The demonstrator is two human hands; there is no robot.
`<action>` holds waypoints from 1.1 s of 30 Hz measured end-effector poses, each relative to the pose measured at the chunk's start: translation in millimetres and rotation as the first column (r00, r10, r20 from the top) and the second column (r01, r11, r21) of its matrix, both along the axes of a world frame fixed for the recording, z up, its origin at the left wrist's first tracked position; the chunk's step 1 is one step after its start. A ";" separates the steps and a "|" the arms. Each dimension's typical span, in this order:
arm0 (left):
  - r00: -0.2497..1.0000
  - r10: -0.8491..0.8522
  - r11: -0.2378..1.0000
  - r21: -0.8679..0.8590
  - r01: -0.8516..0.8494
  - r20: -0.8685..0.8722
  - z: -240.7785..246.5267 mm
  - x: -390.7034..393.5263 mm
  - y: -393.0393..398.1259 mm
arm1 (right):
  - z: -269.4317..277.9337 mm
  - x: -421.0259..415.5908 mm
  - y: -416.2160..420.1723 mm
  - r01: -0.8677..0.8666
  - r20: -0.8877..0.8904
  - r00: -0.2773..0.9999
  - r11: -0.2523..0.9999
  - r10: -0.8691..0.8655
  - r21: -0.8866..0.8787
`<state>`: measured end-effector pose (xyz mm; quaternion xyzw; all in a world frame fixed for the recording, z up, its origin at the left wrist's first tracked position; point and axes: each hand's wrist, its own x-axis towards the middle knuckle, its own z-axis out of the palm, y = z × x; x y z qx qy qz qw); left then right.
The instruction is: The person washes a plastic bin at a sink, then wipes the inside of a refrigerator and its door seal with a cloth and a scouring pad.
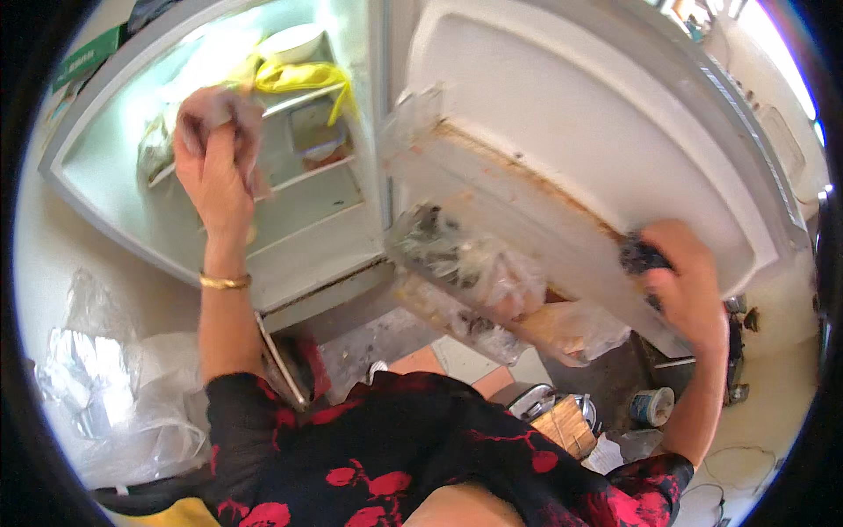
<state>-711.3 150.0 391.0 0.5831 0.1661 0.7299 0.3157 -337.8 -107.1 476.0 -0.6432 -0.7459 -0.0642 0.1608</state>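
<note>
My left hand (214, 178) is raised in front of the lit fridge compartment (309, 217), gripping a crumpled greyish-pink bundle (224, 109). Blur hides whether that bundle is cloth or a plastic bag. At the outer end of the open fridge door (566, 99), my right hand (688, 277) grips a small dark bundle (642, 255), also blurred, by the upper door shelf (507, 181). Brown stains run along this shelf's back edge. Inside the fridge, a yellow plastic bag (299, 77) and a white bowl (293, 43) sit on the upper shelf.
The lower door rack holds several clear plastic bags (507, 277) with contents. Clear plastic sheeting (92, 382) lies at left. Below the door are a wooden block (563, 425) and a white tub (652, 405). A thin stick (280, 362) leans near the fridge base.
</note>
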 end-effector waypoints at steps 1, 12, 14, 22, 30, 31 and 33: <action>0.985 -0.131 0.977 -0.152 0.148 0.113 -22.4 -21.5 -6.1 | 1.8 0.3 -3.1 -0.014 -0.133 0.991 1.000 0.017 0.023; 0.441 -0.321 0.288 -0.357 0.888 0.838 -218.4 -19.2 -70.5 | 16.1 -0.6 -6.4 0.035 -0.056 0.998 0.998 -0.038 -0.053; 0.729 -0.159 0.304 -0.669 0.678 0.666 -204.7 -2.0 -85.9 | 24.1 -2.9 -3.3 -0.051 -0.136 0.990 0.987 0.031 -0.151; 0.904 -0.421 0.828 -0.372 0.418 0.078 -74.3 45.2 -76.5 | 15.9 -22.3 29.6 -0.153 -0.152 0.981 0.959 0.120 -0.236; 0.921 -0.389 0.907 -0.181 0.381 -0.010 -58.5 68.6 -54.0 | -11.6 -127.4 156.3 -0.076 0.059 0.995 0.997 0.077 -0.030; 0.921 -0.385 0.913 -0.166 0.372 -0.054 -59.3 67.4 -52.8 | -15.2 -134.9 173.6 -0.059 0.081 0.995 0.998 0.056 0.036; 0.933 -0.339 0.939 -0.108 0.328 -0.120 -58.0 65.1 -49.4 | -7.8 -151.5 187.5 0.080 0.026 0.997 0.992 -0.078 -0.097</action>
